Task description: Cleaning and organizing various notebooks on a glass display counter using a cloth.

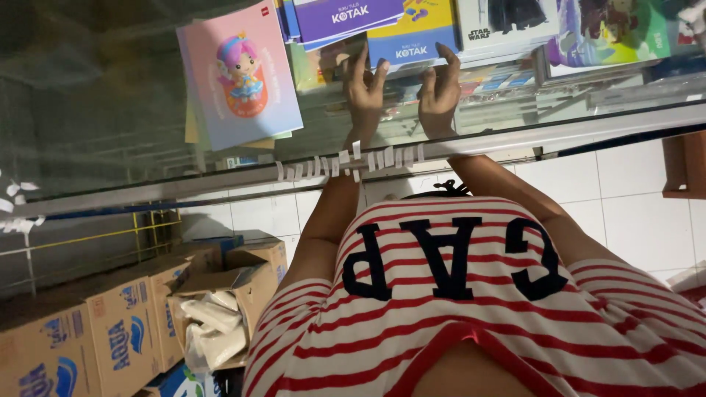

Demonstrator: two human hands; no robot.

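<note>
**Both hands on a notebook atop the glass counter**

The left hand (365, 88) and the right hand (440, 92) lay side by side on the glass table (515, 136), fingers spread and pressed against the lower edge of a blue-and-yellow notebook (412, 45). Neither grip was closed round it; the fingertips rested on it from below, open and flat, so it looked more pushed or steadied than held.

The notebook lay at the far side of the table, in a fanned stack under a purple-covered one (346, 16). It looked thin, light and slightly flexible, with a smooth cover likely to slide on glass; pinching a long edge between thumb and fingers would probably serve best.

To the left a pastel pink-and-blue book with a cartoon doll figure (239, 77) sat tilted, overlapping yellow sheets. To the right were a white-covered book with dark figures (507, 26) and a bright green-and-purple illustrated one (610, 33). Small white paper tags (353, 158) stuck along the table's metal front edge.

Below left, on the floor, stood brown cardboard cartons with blue printed labels (125, 323); one open carton (220, 309) held white wrapped bundles.
</note>
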